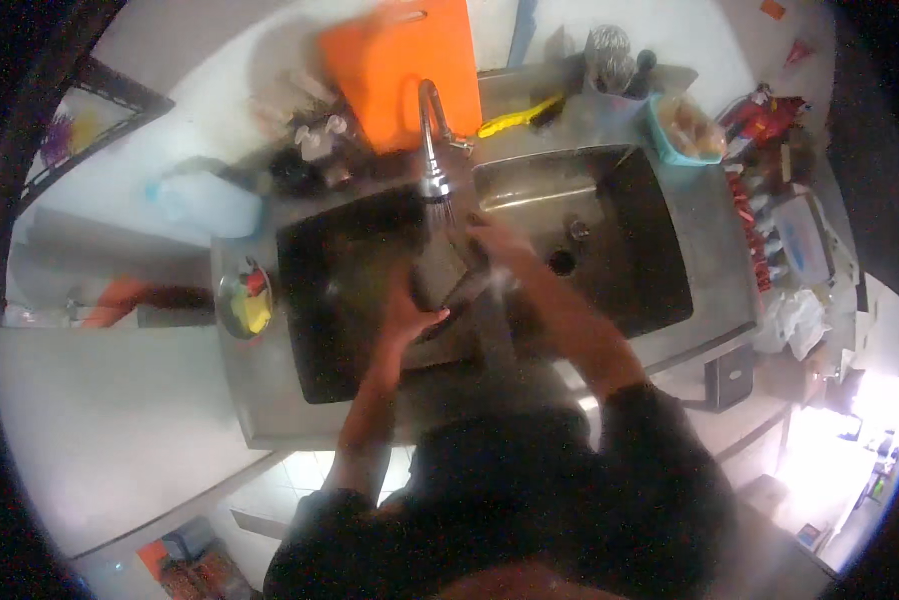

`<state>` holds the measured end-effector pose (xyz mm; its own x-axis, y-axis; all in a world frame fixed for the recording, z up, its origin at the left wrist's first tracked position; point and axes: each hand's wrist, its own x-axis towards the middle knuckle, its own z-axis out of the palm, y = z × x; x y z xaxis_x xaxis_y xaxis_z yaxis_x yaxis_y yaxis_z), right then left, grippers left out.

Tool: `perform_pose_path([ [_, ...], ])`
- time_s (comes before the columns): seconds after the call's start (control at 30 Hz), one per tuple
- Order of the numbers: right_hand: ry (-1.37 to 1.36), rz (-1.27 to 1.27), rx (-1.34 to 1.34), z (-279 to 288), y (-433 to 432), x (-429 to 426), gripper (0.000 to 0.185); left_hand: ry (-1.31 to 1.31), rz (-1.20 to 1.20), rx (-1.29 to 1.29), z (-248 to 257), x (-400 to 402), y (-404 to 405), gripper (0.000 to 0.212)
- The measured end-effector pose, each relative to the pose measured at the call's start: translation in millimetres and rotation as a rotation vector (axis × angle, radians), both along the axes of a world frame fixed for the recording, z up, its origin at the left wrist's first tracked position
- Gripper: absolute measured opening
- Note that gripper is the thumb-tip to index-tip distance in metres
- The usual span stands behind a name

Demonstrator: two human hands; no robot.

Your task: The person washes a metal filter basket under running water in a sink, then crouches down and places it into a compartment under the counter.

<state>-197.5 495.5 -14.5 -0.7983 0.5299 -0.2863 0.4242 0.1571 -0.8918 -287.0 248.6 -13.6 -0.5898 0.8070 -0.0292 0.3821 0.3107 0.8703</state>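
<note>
A dark vessel, blurred and perhaps a bowl [440,268], is tilted below the chrome tap [434,184], with water running into it. My left hand [407,311] grips its left and near side, with the thumb along the rim. On the far right side my right hand [500,241] holds it, the fingertips partly hidden. Both hands are over the left basin [329,307] of a double steel sink, close to the divider. The right basin [637,255] has a dark drain hole and a small round metal piece [578,229] in it.
An orange cutting board [412,67] leans behind the tap. Beside it lies a yellow-handled tool [517,118]. A turquoise container [663,139] stands at the back right. On the left are a bowl with a yellow sponge [253,311] and a whitish jug [209,204]. A white plastic bag [798,321] lies right.
</note>
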Motion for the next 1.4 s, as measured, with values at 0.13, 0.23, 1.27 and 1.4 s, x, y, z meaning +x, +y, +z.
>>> perform_pose_path([
  [0.13, -0.099, 0.096, 0.119, 54.6, -31.4, -12.7, 0.045, -0.174, -0.016, 0.011, -26.3, -11.6, -8.0, 0.117],
  [0.23, -0.07, 0.034, 0.166, -22.4, 5.2, -12.1, 0.049, -0.193, -0.083, 0.054, -14.2, 1.2, 8.9, 0.118],
  [1.27, -0.068, 0.13, 0.706, 101.4, -91.8, 81.0, 0.068, -1.441, 0.384, 0.488, -97.2, -0.9, -0.6, 0.041],
  [1.4, -0.257, 0.342, 0.943, 87.0, -33.0, 25.7, 0.063, -0.889, 0.254, 0.3, -88.3, -6.0, 9.2, 0.039],
])
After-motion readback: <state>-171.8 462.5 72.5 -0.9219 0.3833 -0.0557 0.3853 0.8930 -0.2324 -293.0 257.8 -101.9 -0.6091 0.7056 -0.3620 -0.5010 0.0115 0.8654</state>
